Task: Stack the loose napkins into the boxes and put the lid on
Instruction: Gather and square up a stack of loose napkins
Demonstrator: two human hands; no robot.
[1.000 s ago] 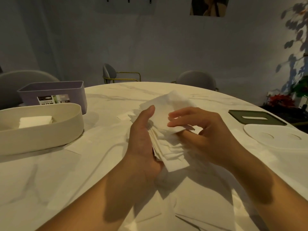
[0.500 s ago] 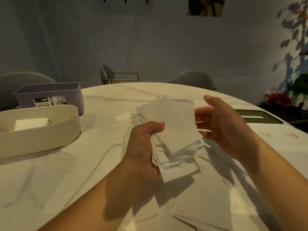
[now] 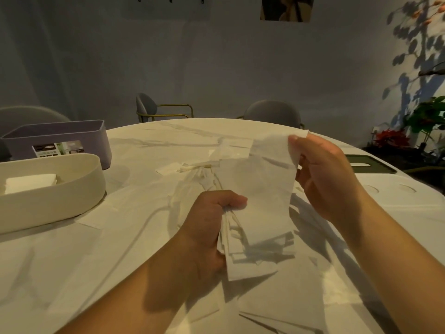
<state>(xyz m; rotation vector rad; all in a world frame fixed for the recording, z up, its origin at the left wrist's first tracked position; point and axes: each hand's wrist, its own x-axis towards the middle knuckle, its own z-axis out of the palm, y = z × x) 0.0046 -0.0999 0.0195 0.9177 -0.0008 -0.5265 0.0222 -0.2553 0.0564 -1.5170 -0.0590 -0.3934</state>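
At the far left we see a purple box (image 3: 57,138) on the worktop (image 3: 149,145). Just nearer than it stands a cream box (image 3: 55,201) with a folded napkin (image 3: 29,183) lying inside. Loose napkins (image 3: 289,307) lie spread over the worktop, some between the boxes and the hands, others nearer to us.

In the middle the left hand (image 3: 207,227) grips a stack (image 3: 255,259) of napkins by its left edge, the thumb curled over the top, and holds it above the worktop. The top sheet (image 3: 267,179) of that stack rises away to the right hand (image 3: 325,179). That hand pinches the sheet's far corner between thumb and fingers and holds it lifted.

At the right a green lid (image 3: 370,163) with a slot lies flat on the worktop. A pale lid (image 3: 390,196) lies just nearer than it. Both are well apart from the boxes. Beyond the worktop stand grey chairs (image 3: 272,112), with a plant (image 3: 428,116) at the far right.
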